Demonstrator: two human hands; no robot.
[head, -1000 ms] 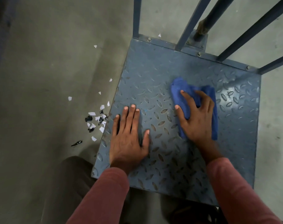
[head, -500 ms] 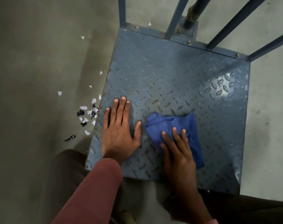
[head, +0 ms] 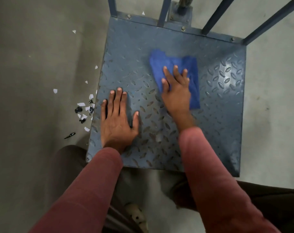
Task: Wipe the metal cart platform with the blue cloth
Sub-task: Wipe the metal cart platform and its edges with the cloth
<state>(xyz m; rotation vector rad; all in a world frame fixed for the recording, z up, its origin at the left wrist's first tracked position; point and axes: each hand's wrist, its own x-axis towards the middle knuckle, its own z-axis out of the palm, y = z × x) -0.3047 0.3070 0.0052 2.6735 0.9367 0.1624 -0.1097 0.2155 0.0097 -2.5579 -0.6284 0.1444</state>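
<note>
Cart platform point(head: 218, 101) — diamond-plate metal on concrete floor point(head: 33, 64) — blue cloth point(head: 190, 64) flat

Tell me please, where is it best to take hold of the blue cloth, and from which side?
The blue cloth lies flat and crumpled on the platform, with the right hand pressing on its near part. Its far edge, beyond the fingertips, is free and bunched into folds. Probably best to pinch those folds from above, since a flat cloth offers no side to grip.
</note>
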